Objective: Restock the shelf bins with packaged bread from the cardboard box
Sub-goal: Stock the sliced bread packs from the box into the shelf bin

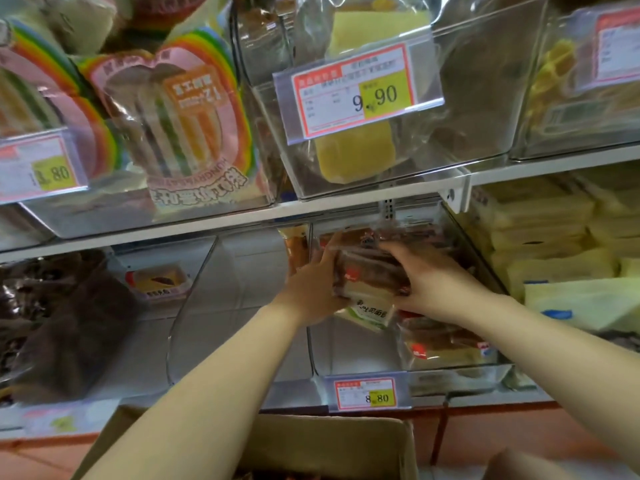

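Both my hands reach into a clear plastic shelf bin (460,370) on the lower shelf. Between them is a pack of brown bread (367,271) in clear wrap with a red mark and a white-green label at its lower end. My left hand (313,284) holds its left side, fingers up along the edge. Over the pack's right side curl the fingers of my right hand (427,280). Another similar bread pack (438,342) lies lower in the same bin. The cardboard box (329,441) stands open below my arms; its inside is mostly hidden.
A yellow price tag reading 8.80 (366,393) hangs on the bin's front. The bin to the left (194,306) holds one small pack at the back. Above are bins with rainbow-wrapped bread (166,129) and a 9.90 tag (356,95). Yellow packs (554,244) fill the right bin.
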Demonstrator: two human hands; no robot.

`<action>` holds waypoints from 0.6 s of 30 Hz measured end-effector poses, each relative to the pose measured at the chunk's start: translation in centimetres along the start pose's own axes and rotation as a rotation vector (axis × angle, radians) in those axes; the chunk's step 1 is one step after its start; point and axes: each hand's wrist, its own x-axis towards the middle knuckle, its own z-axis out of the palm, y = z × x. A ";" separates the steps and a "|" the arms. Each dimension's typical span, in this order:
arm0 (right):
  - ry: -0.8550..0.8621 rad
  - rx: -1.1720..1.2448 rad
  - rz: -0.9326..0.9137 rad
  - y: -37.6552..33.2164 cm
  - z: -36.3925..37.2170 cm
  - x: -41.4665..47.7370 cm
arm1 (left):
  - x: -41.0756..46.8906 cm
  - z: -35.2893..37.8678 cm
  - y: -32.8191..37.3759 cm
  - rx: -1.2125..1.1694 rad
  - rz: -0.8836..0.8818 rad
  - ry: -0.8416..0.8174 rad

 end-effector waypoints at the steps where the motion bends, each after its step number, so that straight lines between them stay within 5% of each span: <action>1: -0.016 -0.020 0.004 -0.3 0.0 0.3 | 0.0 0.4 -0.3 0.074 -0.030 -0.010; 4: -0.050 -0.052 0.046 -1.3 -0.1 1.5 | -0.3 0.7 -0.2 0.147 -0.135 0.051; 8: 0.019 -0.179 -0.009 -1.6 0.4 2.9 | -1.8 -0.6 -0.2 -0.095 -0.243 0.190; 13: -0.084 -0.259 -0.102 -1.8 2.2 4.2 | -2.4 -1.4 -0.2 0.070 -0.301 -0.006; 18: -0.132 -0.232 -0.013 -2.7 1.9 4.6 | -2.0 -1.3 0.3 -0.053 -0.317 -0.033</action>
